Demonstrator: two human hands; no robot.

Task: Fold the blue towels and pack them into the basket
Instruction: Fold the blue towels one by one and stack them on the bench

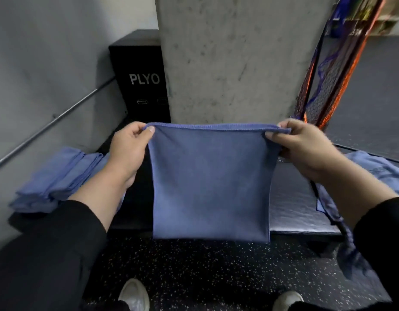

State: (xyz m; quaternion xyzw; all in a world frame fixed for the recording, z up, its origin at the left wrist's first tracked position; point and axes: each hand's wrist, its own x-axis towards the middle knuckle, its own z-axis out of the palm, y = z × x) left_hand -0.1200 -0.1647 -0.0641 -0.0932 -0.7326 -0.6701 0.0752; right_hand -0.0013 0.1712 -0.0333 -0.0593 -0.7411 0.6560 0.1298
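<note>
Head view: left hand (126, 144) and right hand (306, 147) each pinch top corner of one blue towel (211, 187), hanging taut above black bench (299, 212). Advice: keep top edge level, match corners before folding. Count: one held towel, one folded stack (52, 180) left, loose towels (378, 169) right, number unclear. Basket not identifiable.

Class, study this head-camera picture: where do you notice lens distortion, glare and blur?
Head view: the wide lens bends the wall rail and pillar edges outward; soft glare shines on the dark bench top; the right hand and the loose towels beside it are slightly smeared, while the held towel and left hand look sharper; lighting is dim and even, with faint shadows.
</note>
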